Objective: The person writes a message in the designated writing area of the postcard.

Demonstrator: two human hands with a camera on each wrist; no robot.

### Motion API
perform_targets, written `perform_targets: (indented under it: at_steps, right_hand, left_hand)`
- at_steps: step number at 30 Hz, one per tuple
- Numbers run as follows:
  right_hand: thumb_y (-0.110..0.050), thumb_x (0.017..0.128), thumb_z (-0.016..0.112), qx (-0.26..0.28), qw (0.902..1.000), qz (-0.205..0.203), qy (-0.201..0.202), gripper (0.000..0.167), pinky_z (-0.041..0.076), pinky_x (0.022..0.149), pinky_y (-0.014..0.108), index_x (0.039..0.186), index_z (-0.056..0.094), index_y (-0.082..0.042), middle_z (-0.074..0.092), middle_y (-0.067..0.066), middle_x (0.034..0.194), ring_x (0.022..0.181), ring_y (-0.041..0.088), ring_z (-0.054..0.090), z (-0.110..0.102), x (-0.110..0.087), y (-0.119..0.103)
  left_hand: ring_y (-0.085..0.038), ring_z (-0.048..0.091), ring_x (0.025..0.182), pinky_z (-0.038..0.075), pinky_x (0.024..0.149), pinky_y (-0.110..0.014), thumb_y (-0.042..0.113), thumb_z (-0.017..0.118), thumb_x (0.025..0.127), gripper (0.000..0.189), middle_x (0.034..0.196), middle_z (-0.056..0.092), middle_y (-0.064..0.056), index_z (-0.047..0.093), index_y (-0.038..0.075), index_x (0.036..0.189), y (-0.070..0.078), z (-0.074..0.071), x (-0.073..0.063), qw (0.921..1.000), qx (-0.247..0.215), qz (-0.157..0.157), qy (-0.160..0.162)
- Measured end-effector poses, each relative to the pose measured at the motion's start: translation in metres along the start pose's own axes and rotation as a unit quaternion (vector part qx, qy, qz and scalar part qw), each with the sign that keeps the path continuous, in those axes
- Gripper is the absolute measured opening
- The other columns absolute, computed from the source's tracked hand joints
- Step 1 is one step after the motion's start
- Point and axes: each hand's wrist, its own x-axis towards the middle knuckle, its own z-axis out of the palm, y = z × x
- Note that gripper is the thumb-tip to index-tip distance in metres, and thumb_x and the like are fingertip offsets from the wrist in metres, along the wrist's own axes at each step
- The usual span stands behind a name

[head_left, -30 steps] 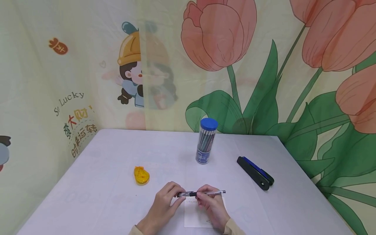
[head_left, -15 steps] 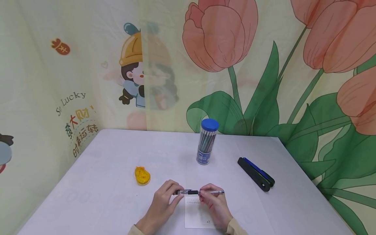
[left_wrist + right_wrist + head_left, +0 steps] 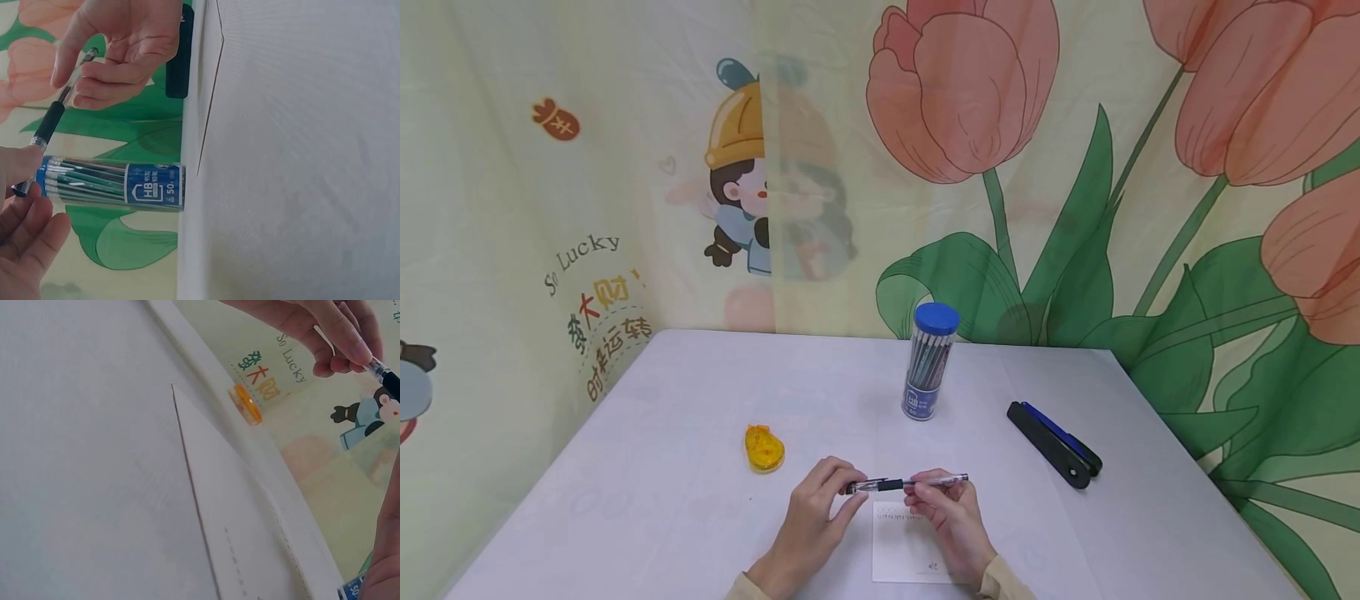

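A clear pen with a black grip section (image 3: 891, 484) is held roughly level above a white sheet of paper (image 3: 898, 542). My left hand (image 3: 811, 517) pinches the clip end between thumb and fingers. Beyond the grip, my right hand (image 3: 951, 517) holds the clear part, whose end sticks out past the fingers. A narrow stretch of the pen shows between the grip and the right fingertips. In the left wrist view the pen (image 3: 49, 122) runs slantwise between both hands. The right wrist view shows only its left part, beside the left thumb. Small printed marks line the paper's top.
A blue-lidded tub of pencils (image 3: 927, 367) stands behind the hands. To the right lies a black stapler (image 3: 1048, 446) with a blue strip. A yellow translucent pear-shaped item (image 3: 764, 450) sits to the left. A printed curtain (image 3: 820, 300) hangs behind the table.
Both hands have risen slightly with the pen, its right end now tilted up a little. More of the narrow stretch shows beside the black grip. Other things stay put.
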Motion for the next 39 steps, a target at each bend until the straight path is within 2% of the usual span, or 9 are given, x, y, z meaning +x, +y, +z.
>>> perform_targets:
  at_steps: [20, 25, 33, 39]
  right_hand:
    - [-0.005, 0.09, 0.061, 0.016, 0.9997, -0.012, 0.011, 0.008, 0.056, 0.072, 0.02, 0.091, 0.066, -0.012, 0.072, 0.0, 0.085, 0.077, 0.009, 0.067, 0.0006, -0.0007, 0.0013]
    - [-0.004, 0.091, 0.06, 0.017, 0.9997, -0.018, 0.007, 0.007, 0.056, 0.072, 0.019, 0.092, 0.065, -0.01, 0.072, 0.001, 0.086, 0.077, 0.009, 0.067, 0.0005, -0.0014, 0.0015]
    - [-0.003, 0.092, 0.058, 0.025, 0.9992, -0.031, -0.001, 0.008, 0.056, 0.072, 0.019, 0.093, 0.064, -0.008, 0.071, 0.001, 0.086, 0.077, 0.009, 0.068, 0.0, -0.0001, 0.0035]
    - [-0.003, 0.092, 0.059, 0.021, 0.9993, -0.024, 0.017, 0.005, 0.056, 0.072, 0.019, 0.095, 0.063, -0.003, 0.07, 0.003, 0.086, 0.077, 0.01, 0.067, 0.0005, 0.0015, 0.0039]
  left_hand:
    - [-0.003, 0.052, 0.074, 0.051, 0.068, -0.012, -0.003, 0.086, 0.063, 0.033, 0.086, 0.056, 0.008, 0.067, 0.011, 0.086, -0.0005, 0.0005, 0.0001, 1.0, 0.004, 0.006, 0.006]
    - [-0.003, 0.052, 0.074, 0.053, 0.067, -0.016, -0.002, 0.086, 0.063, 0.033, 0.086, 0.056, 0.009, 0.066, 0.012, 0.086, 0.0001, 0.0009, -0.0012, 1.0, -0.002, -0.002, -0.004]
    - [-0.002, 0.053, 0.073, 0.053, 0.067, -0.016, -0.001, 0.086, 0.064, 0.033, 0.086, 0.056, 0.01, 0.065, 0.013, 0.085, 0.0004, 0.0014, -0.0021, 0.9998, -0.011, -0.006, -0.016]
    - [-0.001, 0.051, 0.072, 0.051, 0.065, -0.015, 0.001, 0.087, 0.064, 0.033, 0.085, 0.056, 0.011, 0.065, 0.013, 0.085, 0.0014, 0.0019, -0.0027, 0.9996, -0.008, -0.01, -0.026]
